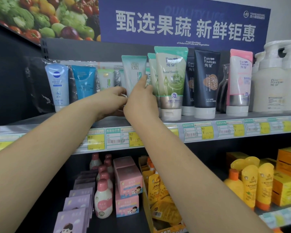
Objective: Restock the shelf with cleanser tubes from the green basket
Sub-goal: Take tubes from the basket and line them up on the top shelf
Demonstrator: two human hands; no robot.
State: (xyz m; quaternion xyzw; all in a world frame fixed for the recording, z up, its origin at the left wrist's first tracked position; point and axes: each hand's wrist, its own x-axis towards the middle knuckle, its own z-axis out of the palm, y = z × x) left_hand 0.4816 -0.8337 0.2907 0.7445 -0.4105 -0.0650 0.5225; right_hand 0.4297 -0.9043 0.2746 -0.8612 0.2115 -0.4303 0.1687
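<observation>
My left hand (113, 100) and right hand (141, 101) grip pale tube (133, 73) upright on shelf (208, 118), fingers curled round its lower part.

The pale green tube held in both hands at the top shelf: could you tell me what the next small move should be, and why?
Probably settle the pale green tube upright onto the shelf, then let go. Both the left hand and right hand grip its lower end, in the gap beside the Pure Fountain tube.

both arms raised, left hand (113, 100) fingers curled, right hand (140, 101) pointing

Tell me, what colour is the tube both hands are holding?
The tube is pale white with a teal-green top, in the head view.
</observation>
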